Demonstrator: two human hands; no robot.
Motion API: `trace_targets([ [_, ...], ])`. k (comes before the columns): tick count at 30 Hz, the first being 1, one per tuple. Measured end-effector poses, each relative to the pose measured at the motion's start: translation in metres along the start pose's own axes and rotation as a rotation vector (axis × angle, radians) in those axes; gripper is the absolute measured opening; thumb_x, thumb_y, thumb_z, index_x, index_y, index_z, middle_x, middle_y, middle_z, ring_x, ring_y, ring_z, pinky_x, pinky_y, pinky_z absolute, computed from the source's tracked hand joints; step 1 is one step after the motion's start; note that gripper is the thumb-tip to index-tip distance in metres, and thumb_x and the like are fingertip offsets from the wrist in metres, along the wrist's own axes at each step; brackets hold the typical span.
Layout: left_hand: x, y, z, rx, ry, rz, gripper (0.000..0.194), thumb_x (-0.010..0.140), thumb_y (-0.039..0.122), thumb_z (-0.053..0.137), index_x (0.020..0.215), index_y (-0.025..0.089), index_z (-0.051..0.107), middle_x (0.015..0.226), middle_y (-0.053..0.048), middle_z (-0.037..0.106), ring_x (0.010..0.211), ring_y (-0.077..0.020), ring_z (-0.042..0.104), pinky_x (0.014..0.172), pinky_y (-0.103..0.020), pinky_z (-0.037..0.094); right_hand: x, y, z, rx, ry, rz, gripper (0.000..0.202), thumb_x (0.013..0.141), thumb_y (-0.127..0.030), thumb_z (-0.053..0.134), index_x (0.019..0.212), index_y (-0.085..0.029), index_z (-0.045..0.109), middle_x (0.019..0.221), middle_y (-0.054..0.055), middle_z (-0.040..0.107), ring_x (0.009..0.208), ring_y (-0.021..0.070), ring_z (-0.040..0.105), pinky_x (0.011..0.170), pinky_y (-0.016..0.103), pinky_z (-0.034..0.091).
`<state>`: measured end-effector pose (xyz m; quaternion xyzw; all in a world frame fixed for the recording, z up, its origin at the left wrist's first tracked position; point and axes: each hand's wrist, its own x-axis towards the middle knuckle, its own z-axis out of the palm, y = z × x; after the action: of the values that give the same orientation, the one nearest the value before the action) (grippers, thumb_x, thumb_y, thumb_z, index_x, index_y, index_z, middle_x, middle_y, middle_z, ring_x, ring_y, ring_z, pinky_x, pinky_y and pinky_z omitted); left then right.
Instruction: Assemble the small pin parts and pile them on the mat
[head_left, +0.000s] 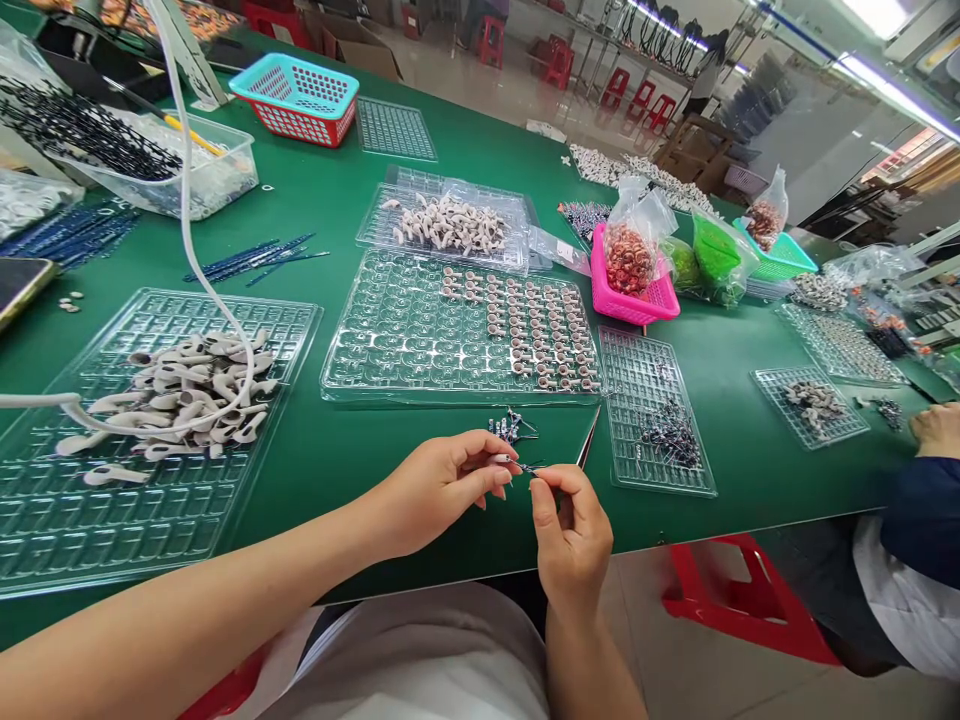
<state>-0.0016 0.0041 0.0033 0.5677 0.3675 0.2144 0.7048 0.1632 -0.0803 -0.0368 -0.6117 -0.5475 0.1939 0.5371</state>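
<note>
Over the table's front edge, my left hand (446, 485) pinches a small white earbud shell (502, 459) between thumb and fingers. My right hand (574, 535) is closed, its thumb and index finger pinching a thin dark circuit strip (531, 468) at the shell's end. How far the strip sits inside the shell cannot be made out. Metal tweezers (590, 438) point up from behind my right hand; whether it holds them is hidden. Just beyond my fingers lies a small pile of dark circuit strips (513, 426).
Ahead, a clear tray (390, 345) carries rows of earbud parts. Left, loose white shells (199, 395) heap on another tray, crossed by a white cable (187, 200). Right are a tray of dark parts (671, 435), a pink basket (637, 305) and a co-worker's hand (937, 430).
</note>
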Motion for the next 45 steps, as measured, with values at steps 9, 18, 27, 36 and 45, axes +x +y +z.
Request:
trace_targets([
  [9, 0.0017, -0.0001, -0.0001, -0.025, 0.043, 0.017, 0.018, 0.089, 0.031, 0.061, 0.1, 0.018, 0.057, 0.103, -0.005, 0.072, 0.082, -0.016, 0.067, 0.069, -0.028, 0.055, 0.0014, -0.0019, -0.0002, -0.04, -0.018, -0.003, 0.006, 0.093, -0.022, 0.059, 0.092, -0.022, 0.065, 0.083, 0.0, 0.065, 0.072, 0.0133, 0.061, 0.063, 0.025, 0.049],
  [18, 0.0009, 0.0027, -0.0062, 0.435, 0.173, 0.186, 0.019, 0.091, 0.034, 0.059, 0.099, 0.022, 0.07, 0.091, -0.002, 0.074, 0.083, -0.019, 0.067, 0.076, -0.03, 0.052, 0.002, -0.0037, 0.0, -0.071, -0.039, -0.013, 0.008, 0.092, -0.022, 0.059, 0.088, -0.021, 0.065, 0.078, 0.0, 0.064, 0.066, 0.0122, 0.057, 0.06, 0.024, 0.047],
  [27, -0.0005, 0.0011, -0.0073, 0.554, 0.176, 0.22, 0.02, 0.09, 0.033, 0.059, 0.103, 0.022, 0.068, 0.092, -0.001, 0.076, 0.082, -0.0192, 0.069, 0.075, -0.029, 0.052, 0.0051, -0.0072, 0.0002, -0.101, -0.074, -0.017, 0.009, 0.092, -0.023, 0.058, 0.085, -0.021, 0.065, 0.073, -0.001, 0.063, 0.061, 0.0114, 0.055, 0.057, 0.024, 0.044],
  [36, -0.0007, -0.0034, -0.0089, 0.729, 0.163, 0.352, 0.016, 0.093, 0.027, 0.059, 0.102, 0.019, 0.069, 0.091, -0.004, 0.073, 0.086, -0.0199, 0.067, 0.076, -0.028, 0.049, 0.0072, -0.0084, 0.0007, -0.125, -0.096, -0.04, 0.009, 0.091, -0.02, 0.058, 0.084, -0.021, 0.064, 0.073, -0.002, 0.063, 0.063, 0.0114, 0.055, 0.059, 0.024, 0.044],
  [45, -0.0002, -0.0045, -0.0076, 0.779, 0.129, 0.385, 0.013, 0.091, 0.022, 0.064, 0.101, 0.016, 0.07, 0.083, -0.003, 0.071, 0.078, -0.0179, 0.065, 0.07, -0.026, 0.048, 0.0058, -0.0063, 0.0003, -0.101, -0.126, -0.087, 0.009, 0.093, -0.017, 0.06, 0.094, -0.021, 0.068, 0.084, 0.001, 0.07, 0.073, 0.0137, 0.063, 0.065, 0.026, 0.049],
])
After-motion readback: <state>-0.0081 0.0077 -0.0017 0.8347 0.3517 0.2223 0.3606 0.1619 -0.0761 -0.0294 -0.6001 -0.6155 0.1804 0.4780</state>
